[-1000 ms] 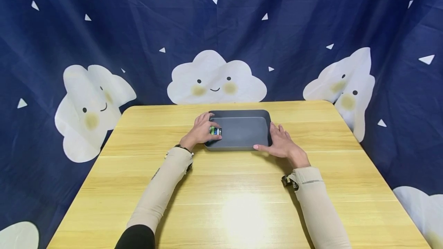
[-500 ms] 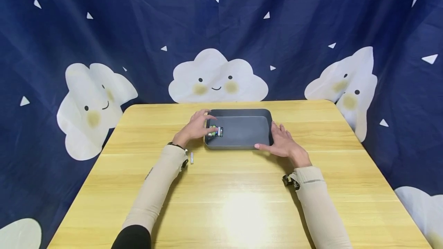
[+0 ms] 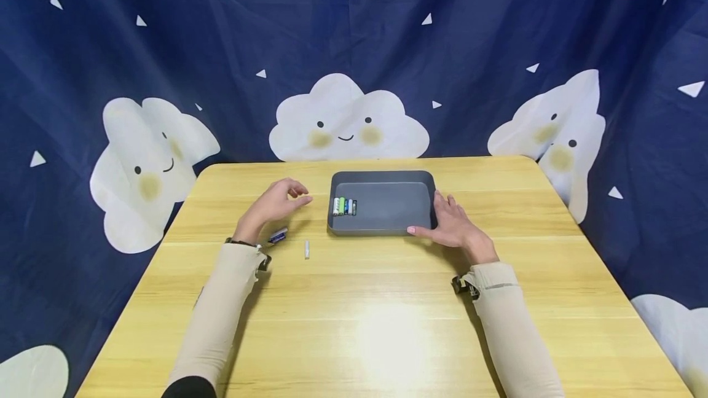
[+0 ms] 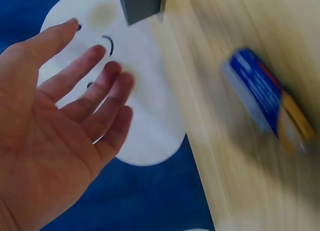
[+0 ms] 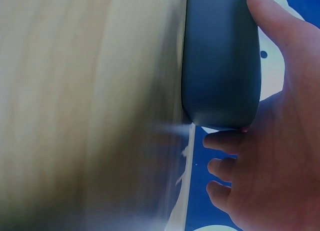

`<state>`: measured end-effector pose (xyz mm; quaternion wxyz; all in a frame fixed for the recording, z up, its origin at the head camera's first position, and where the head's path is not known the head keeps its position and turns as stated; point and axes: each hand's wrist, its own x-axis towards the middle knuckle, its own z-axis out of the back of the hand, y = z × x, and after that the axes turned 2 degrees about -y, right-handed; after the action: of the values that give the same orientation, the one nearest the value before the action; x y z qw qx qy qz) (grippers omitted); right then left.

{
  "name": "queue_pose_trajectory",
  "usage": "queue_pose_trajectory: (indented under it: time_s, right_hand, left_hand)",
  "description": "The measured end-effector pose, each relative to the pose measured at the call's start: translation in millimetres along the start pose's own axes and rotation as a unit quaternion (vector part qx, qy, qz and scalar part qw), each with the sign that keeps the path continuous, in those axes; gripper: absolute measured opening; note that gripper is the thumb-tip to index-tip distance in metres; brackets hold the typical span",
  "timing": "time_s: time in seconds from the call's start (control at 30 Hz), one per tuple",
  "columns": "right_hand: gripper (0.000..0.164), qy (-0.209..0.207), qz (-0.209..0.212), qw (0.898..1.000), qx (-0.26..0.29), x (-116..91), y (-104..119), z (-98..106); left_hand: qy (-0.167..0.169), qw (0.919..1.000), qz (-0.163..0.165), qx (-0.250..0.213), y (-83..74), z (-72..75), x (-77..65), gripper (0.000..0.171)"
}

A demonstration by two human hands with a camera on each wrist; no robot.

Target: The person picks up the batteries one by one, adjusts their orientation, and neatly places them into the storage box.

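A dark grey rectangular tray (image 3: pixel 387 206) sits on the table, with several batteries (image 3: pixel 345 206) lying side by side at its left end. My left hand (image 3: pixel 276 202) hovers left of the tray, holding nothing, its fingers loosely bent. Below that hand lies a blue and gold battery (image 4: pixel 265 91) with a paler one against its side; both are blurred in the left wrist view. A white battery (image 3: pixel 306 249) lies on the table nearer to me. My right hand (image 3: pixel 455 226) touches the tray's near right corner, thumb along the near rim and fingers extended along the right side.
The light wooden table (image 3: pixel 376 287) has rounded far corners. A dark blue curtain (image 3: pixel 354 35) printed with clouds hangs just behind its far edge and along both sides.
My left hand has left the tray's left end and moved left over the table. The batteries in the tray and those on the table have come into view. The right hand stays put.
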<state>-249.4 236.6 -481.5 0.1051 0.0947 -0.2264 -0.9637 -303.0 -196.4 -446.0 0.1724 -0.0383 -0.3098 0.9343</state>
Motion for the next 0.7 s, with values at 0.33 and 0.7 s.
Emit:
queue_pose_trajectory:
  time_s: [0.33,0.7]
  right_hand:
    - [0.131,0.005,0.001,1.000,0.007,-0.5,0.4,-0.1]
    - [0.131,0.010,-0.001,1.000,0.007,-1.3,1.3,1.9]
  left_hand:
    - [0.000,0.9991,0.035,0.023,19.8,10.7,-38.9,0.028]
    - [0.007,0.9987,0.014,0.049,44.4,9.1,-64.0,0.024]
